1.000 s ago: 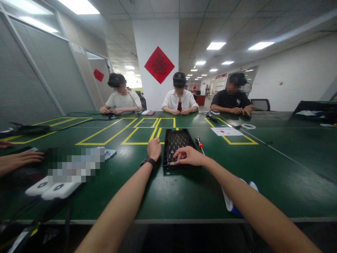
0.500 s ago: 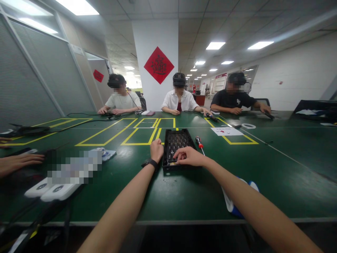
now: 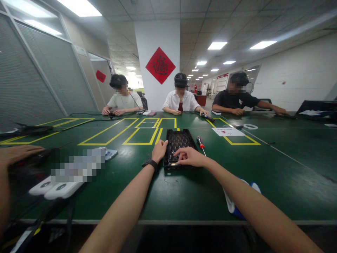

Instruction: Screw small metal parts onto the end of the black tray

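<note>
Head view: black rectangular plastic tray (image 3: 181, 168) points lengthwise away; your left hand (image 3: 159, 151) at left side, right hand (image 3: 193, 157) over near end; both curled, pinch unclear.

right hand (image 3: 191, 156) covering part of the black tray (image 3: 179, 140), its small contents too tiny to identify, blue-and-white object (image 3: 231, 202) partly behind the right forearm, white strips (image 3: 61, 188) pixelated, another person's arm (image 3: 4, 186) cut off at left

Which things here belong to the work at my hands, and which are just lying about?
In the work:
- black tray, left hand at its left edge, right hand over its near end
- screwdriver, probably; untouched

Lying about:
- printed sheet
- white ring
</note>
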Available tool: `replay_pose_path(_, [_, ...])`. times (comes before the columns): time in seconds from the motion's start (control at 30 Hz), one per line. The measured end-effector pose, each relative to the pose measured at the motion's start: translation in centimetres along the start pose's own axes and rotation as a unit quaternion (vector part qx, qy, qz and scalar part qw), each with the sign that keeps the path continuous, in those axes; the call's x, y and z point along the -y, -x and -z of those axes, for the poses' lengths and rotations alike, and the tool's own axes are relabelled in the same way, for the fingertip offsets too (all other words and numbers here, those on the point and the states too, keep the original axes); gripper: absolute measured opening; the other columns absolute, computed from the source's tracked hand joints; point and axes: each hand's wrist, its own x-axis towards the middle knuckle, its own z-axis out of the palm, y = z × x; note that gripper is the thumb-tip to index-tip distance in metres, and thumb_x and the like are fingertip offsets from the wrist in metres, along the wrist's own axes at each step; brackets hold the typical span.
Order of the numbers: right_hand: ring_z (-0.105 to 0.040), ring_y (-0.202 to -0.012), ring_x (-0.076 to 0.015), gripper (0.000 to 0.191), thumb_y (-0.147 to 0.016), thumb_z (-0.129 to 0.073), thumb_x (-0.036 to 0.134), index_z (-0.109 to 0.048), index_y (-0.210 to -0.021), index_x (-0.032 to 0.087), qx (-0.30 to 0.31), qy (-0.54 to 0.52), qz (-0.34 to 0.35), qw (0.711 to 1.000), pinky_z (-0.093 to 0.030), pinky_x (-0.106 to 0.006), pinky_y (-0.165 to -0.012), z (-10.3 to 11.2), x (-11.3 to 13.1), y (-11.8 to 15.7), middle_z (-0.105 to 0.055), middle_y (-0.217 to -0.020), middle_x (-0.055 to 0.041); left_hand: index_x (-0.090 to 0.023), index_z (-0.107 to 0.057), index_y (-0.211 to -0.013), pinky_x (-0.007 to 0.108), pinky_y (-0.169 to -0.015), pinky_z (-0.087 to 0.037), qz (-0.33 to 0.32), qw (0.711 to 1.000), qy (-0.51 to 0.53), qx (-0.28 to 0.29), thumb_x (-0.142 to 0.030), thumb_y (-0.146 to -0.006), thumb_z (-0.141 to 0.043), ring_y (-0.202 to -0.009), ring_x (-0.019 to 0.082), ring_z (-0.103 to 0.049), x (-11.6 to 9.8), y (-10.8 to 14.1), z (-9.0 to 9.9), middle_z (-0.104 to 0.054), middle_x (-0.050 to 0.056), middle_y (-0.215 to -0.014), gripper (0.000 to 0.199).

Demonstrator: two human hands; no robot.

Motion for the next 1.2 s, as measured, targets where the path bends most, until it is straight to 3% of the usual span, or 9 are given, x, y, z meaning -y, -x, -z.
replay_pose_path(0.23, [-0.05,-0.058,-0.0079,0.04,-0.067,-0.066,0.031,-0.059,-0.103,0.014,-0.013,0.023,0.023,0.999,-0.04,-0.02,-0.057,0.21,0.21,-0.05,-0.065,-0.075,-0.0027,-0.018,-0.038,-0.054,0.024,-0.053,-0.028,-0.077,0.997,-0.008,-0.002,-0.039,-0.083,-0.037,-0.054,0.011,-0.041,0.24,-0.04,-0.19,-0.043,-0.003,-0.053,0.035])
replay_pose_path(0.6, [-0.054,-0.059,-0.0091,0.038,-0.068,-0.065,0.034,-0.061,-0.1,0.013,0.007,0.005,0.006,1.0,-0.041,-0.02,-0.057,0.13,0.11,0.09,-0.066,-0.075,-0.0041,-0.018,-0.036,-0.055,0.024,-0.054,-0.029,-0.071,0.997,0.012,0.019,-0.037,-0.082,-0.038,-0.056,0.011,-0.041,0.22,-0.22,-0.29,-0.042,-0.003,-0.054,0.033])
replay_pose_path(0.8, [-0.053,-0.063,-0.0095,0.03,-0.069,-0.064,0.031,-0.067,-0.091,0.012,-0.017,0.044,0.025,0.999,-0.04,-0.02,-0.058,0.24,0.18,-0.04,-0.066,-0.077,-0.0045,-0.018,-0.036,-0.055,0.024,-0.053,-0.027,-0.08,0.997,0.013,0.015,-0.037,-0.082,-0.038,-0.055,0.011,-0.04,0.29,-0.25,-0.35,-0.042,-0.003,-0.055,0.034])
replay_pose_path(1.2, [-0.055,-0.064,-0.0113,0.03,-0.072,-0.06,0.037,-0.069,-0.088,0.014,0.014,0.077,0.015,0.997,-0.041,-0.021,-0.059,0.33,0.02,-0.02,-0.066,-0.076,-0.0046,-0.018,-0.037,-0.056,0.024,-0.054,-0.028,-0.078,0.997,0.019,0.017,-0.037,-0.083,-0.038,-0.056,0.011,-0.042,0.25,-0.25,-0.3,-0.044,-0.003,-0.056,0.033])
